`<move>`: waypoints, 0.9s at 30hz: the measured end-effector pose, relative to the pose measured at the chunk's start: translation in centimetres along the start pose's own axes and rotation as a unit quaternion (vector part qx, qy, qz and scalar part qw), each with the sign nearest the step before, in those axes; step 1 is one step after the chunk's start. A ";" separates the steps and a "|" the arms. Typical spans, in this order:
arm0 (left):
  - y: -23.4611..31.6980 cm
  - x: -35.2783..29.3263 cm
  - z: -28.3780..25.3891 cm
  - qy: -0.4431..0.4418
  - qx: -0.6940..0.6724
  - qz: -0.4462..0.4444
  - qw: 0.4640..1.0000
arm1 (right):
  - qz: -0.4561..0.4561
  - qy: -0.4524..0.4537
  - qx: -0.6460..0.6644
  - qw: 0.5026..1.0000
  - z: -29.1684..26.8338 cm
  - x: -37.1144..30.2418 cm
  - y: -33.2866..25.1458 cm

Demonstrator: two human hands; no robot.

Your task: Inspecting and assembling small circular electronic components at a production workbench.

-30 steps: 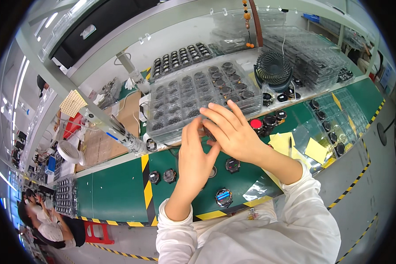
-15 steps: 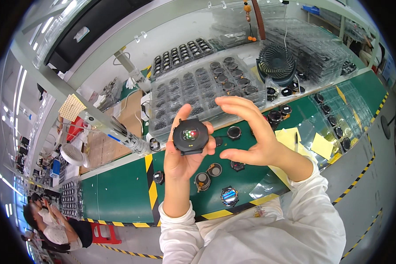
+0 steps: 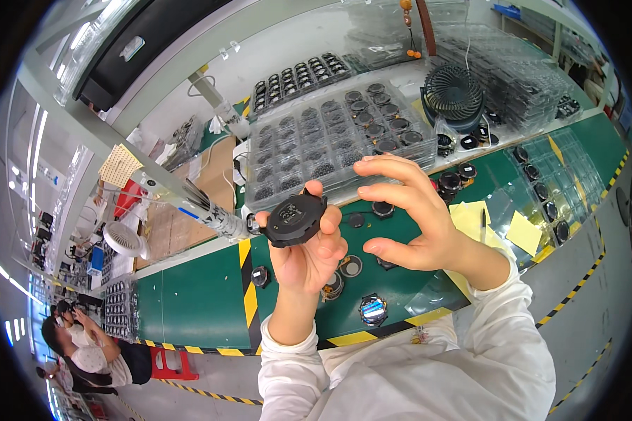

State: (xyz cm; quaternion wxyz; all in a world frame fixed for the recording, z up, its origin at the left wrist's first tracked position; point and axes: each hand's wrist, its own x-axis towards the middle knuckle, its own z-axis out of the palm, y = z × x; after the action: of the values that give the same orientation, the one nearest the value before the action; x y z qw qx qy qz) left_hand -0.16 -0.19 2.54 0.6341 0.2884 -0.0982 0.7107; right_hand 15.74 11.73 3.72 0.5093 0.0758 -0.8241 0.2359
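A round black smartwatch body [image 3: 296, 219], without a strap, is gripped by my left hand [image 3: 305, 261] above the green bench. Its back is tilted up toward me, and the sensor window in the middle looks dark. My right hand [image 3: 418, 217] hangs just to the right, thumb and fingers spread, holding nothing. Below the hands, a watch with a lit screen [image 3: 373, 309] lies near the bench's front edge. Round watch parts [image 3: 351, 265] sit close to my left wrist, partly hidden by it. Another watch body [image 3: 260, 276] lies to the left, by the striped tape.
Stacked clear trays of watch parts [image 3: 337, 144] stand behind the hands. A black fan [image 3: 454, 95] is at the back right, near yellow paper sheets [image 3: 524, 234] with a pen. A clear tray with a row of watches [image 3: 541, 191] lies right. People [image 3: 95, 344] sit at far left.
My left hand has turned the watch body, tilting its back; the red and green lights seen on it earlier no longer show. The view has shifted slightly. My right hand stays spread.
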 end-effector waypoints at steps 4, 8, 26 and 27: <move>0.0 0.0 0.1 -0.009 -0.017 -0.011 1.000 | 0.001 -0.002 -0.001 1.000 -0.2 0.0 -0.1; -0.1 -0.2 0.3 -0.008 -0.024 -0.005 1.000 | -0.003 -0.002 -0.004 1.000 -0.2 0.0 -0.2; 13.2 -12.7 -1.7 0.282 0.925 -0.247 0.068 | 0.068 0.005 -0.037 0.997 -0.2 0.4 0.2; 13.5 -13.5 -2.5 0.288 0.920 -0.256 0.066 | 0.070 -0.005 -0.041 0.997 0.0 0.4 0.1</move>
State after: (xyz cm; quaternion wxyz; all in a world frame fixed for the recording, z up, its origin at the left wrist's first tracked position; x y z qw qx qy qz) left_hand -13.37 -12.68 -3.64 -0.0129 0.4229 0.9042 0.0583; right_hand 15.54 11.84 4.01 0.4897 -0.0016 -0.8391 0.2368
